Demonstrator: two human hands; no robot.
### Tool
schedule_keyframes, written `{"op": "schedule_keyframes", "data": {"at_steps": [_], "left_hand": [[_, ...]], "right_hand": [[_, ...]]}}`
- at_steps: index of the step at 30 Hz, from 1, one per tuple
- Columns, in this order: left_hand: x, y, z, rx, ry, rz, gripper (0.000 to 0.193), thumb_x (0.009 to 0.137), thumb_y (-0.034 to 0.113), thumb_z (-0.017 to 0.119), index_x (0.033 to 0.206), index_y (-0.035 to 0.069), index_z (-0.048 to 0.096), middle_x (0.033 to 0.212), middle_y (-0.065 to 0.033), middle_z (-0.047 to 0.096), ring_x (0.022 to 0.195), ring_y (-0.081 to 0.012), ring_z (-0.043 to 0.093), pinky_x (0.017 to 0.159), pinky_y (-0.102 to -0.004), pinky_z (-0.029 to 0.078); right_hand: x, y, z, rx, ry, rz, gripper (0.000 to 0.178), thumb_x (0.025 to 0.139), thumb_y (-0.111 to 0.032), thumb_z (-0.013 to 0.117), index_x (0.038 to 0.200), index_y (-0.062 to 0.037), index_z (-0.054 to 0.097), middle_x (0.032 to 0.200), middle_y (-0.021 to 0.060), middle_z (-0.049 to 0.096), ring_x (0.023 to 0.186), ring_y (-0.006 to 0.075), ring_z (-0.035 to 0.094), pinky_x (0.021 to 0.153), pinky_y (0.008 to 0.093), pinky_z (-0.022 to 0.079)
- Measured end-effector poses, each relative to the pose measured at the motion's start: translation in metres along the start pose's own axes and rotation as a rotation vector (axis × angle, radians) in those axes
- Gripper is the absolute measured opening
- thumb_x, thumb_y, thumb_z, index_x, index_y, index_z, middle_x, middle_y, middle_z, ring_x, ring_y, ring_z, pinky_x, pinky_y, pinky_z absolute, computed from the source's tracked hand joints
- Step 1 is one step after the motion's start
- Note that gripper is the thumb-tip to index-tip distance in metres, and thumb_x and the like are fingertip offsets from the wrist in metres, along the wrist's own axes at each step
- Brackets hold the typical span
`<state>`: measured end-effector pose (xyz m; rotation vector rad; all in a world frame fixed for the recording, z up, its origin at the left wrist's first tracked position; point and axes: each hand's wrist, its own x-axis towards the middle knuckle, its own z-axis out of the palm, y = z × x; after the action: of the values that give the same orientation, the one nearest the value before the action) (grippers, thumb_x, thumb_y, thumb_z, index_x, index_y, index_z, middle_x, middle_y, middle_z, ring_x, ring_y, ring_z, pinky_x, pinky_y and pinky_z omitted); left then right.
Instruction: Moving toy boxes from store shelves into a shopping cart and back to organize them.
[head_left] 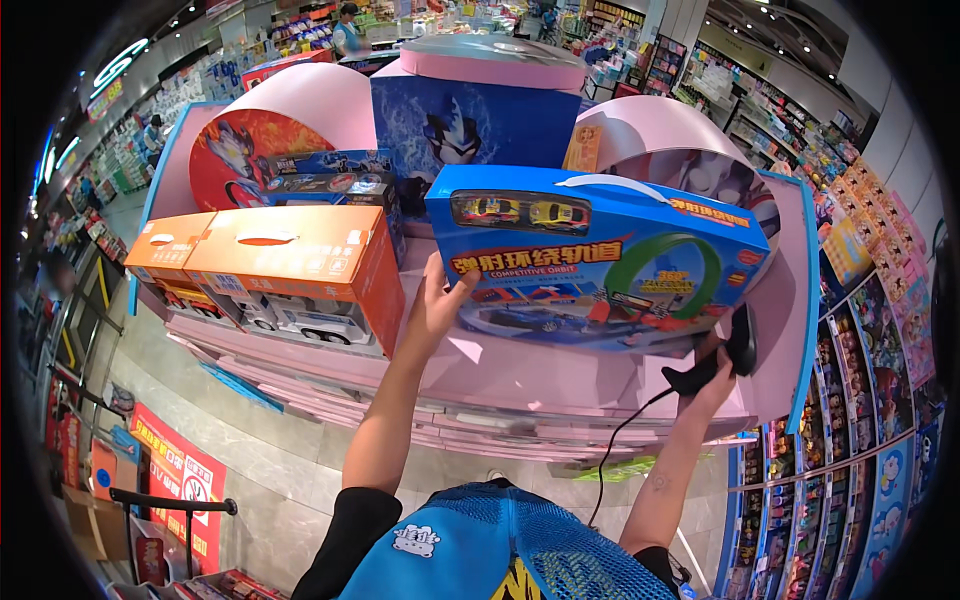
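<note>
A large blue toy race track box with a white carry handle stands on the pink display shelf. Two small yellow toy cars show through its window. My left hand grips the box at its left edge, thumb across the front. Near the box's lower right corner, my right hand is closed around a black handheld scanner, whose cable runs down toward my body. The box hides part of the scanner's surroundings and the shelf behind.
Orange toy truck boxes stand left on the same shelf, with dark toy boxes behind them. A tall blue panel rises at the back. Racks of small packaged goods line the right. A black rail is at lower left.
</note>
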<state>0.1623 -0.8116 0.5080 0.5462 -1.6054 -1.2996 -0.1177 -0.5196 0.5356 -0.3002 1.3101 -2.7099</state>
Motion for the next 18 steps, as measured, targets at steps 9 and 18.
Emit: {"op": "schedule_keyframes", "data": {"at_steps": [9, 18], "left_hand": [[0.062, -0.008, 0.016, -0.325, 0.177, 0.01, 0.056, 0.093, 0.037, 0.069, 0.135, 0.005, 0.05, 0.124, -0.0082, 0.059, 0.116, -0.0172, 0.053, 0.103, -0.0338, 0.038], [0.087, -0.033, 0.01, -0.245, 0.219, 0.016, 0.064, 0.091, 0.04, 0.072, 0.137, 0.004, 0.049, 0.124, -0.0094, 0.06, 0.115, -0.0184, 0.055, 0.1, -0.0335, 0.041]], "right_hand": [[0.067, 0.067, 0.029, 0.05, -0.245, 0.305, 0.022, 0.088, -0.017, 0.063, 0.099, 0.0014, 0.06, 0.088, 0.0064, 0.062, 0.084, 0.0173, 0.063, 0.082, 0.0292, 0.051], [0.091, 0.105, 0.049, 0.045, -0.207, 0.351, 0.026, 0.09, -0.02, 0.063, 0.107, -0.0003, 0.061, 0.093, 0.005, 0.063, 0.086, 0.0169, 0.061, 0.081, 0.0326, 0.049]]}}
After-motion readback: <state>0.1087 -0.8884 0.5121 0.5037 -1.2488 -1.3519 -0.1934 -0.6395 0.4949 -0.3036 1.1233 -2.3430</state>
